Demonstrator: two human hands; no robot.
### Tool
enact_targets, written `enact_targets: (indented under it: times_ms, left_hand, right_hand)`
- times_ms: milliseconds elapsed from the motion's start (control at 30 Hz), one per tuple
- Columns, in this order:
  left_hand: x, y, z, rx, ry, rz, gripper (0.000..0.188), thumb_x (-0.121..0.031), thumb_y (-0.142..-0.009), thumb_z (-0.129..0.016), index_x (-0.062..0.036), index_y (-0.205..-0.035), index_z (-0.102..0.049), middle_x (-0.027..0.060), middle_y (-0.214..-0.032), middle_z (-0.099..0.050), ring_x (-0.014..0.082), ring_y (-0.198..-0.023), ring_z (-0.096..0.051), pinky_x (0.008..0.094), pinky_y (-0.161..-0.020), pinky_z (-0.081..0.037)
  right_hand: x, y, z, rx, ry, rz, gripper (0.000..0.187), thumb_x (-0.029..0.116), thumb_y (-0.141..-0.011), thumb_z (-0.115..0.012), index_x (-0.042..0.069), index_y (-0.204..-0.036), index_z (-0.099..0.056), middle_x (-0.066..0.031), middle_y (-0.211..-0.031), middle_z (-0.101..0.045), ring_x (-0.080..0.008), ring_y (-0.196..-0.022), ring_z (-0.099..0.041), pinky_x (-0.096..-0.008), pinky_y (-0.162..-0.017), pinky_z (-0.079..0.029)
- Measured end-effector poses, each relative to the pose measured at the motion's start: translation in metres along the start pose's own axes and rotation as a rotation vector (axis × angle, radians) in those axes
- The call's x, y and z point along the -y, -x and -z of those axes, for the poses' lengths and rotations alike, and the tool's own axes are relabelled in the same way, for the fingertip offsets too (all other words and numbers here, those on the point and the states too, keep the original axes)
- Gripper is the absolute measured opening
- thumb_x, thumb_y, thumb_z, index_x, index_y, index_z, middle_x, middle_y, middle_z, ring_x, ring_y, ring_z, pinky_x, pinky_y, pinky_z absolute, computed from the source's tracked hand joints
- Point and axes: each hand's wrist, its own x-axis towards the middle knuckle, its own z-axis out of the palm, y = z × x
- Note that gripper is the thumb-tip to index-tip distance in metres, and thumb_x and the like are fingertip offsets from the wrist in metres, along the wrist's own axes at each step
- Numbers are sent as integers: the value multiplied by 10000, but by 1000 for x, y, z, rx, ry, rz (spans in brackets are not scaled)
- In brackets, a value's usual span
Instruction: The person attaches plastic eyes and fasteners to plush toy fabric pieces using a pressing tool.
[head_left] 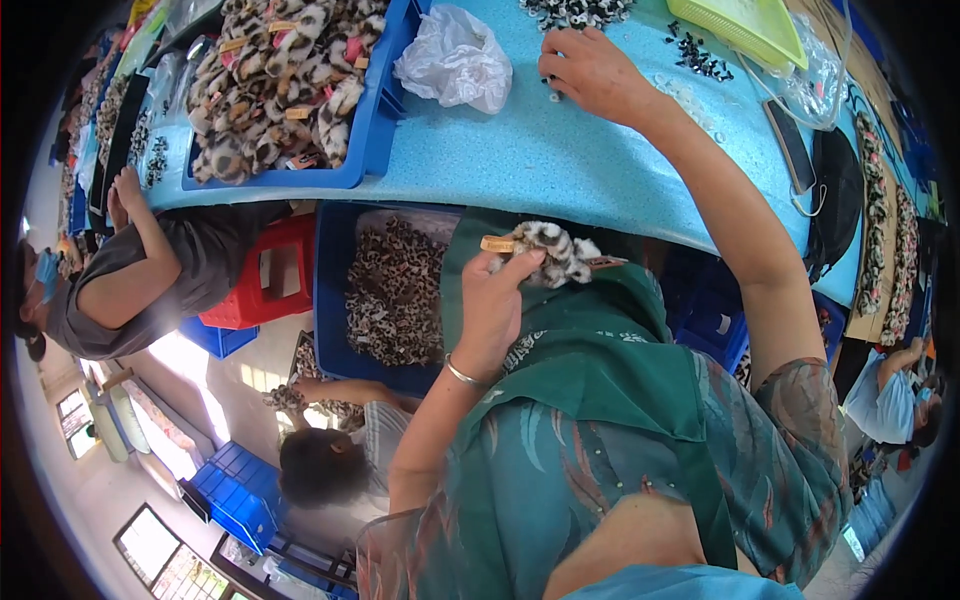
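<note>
My left hand [488, 305] grips a small spotted plush piece [560, 258] in front of the green apron. Its fur is white, black and brown, and an orange tag [497, 244] sticks out beside my thumb. Over the blue tabletop, my right hand [598, 78] has its fingers curled downward, just below a pile of small black-and-white parts [578, 12]. A tiny piece shows by those fingertips, but what the fingers hold, if anything, is too small to make out.
A blue crate [374, 150] full of spotted plush pieces stands at the table's left, beside a crumpled plastic bag [458, 60]. Loose black parts [705, 58], a yellow-green basket [745, 28] and a phone [790, 145] lie right. Another crate [335, 330] stands below; co-workers sit nearby.
</note>
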Motion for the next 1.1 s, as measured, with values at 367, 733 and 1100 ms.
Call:
enact_targets:
  times_ms: [367,733,1100]
  left_hand:
    - [-4,-6,-5,-34,193,111,195,-76,-873,-632,24,-1040,-622,85,-1023,-667,141,-931,-619,283,-846,-473]
    - [-1,1,-13,70,126,115,207,-90,-909,-611,21,-1084,-613,82,-1044,-664,130,-942,-618,275,-845,-474]
    - [2,10,-15,86,-70,-65,194,7,-810,-687,2,-997,-639,44,-989,-665,96,-922,-601,256,-845,-459]
  right_hand:
    - [42,55,64,-82,-673,-399,165,139,-838,-699,46,-951,-623,-36,-929,-609,-146,-883,-573,-303,-852,-435]
    - [135,94,77,87,-1028,-275,206,50,-723,-746,45,-894,-630,-95,-1138,-581,-265,-1054,-562,-351,-895,-447]
    - [140,96,76,132,-873,-326,171,12,-741,-721,19,-831,-577,-132,-985,-591,-302,-917,-581,-354,-793,-465]
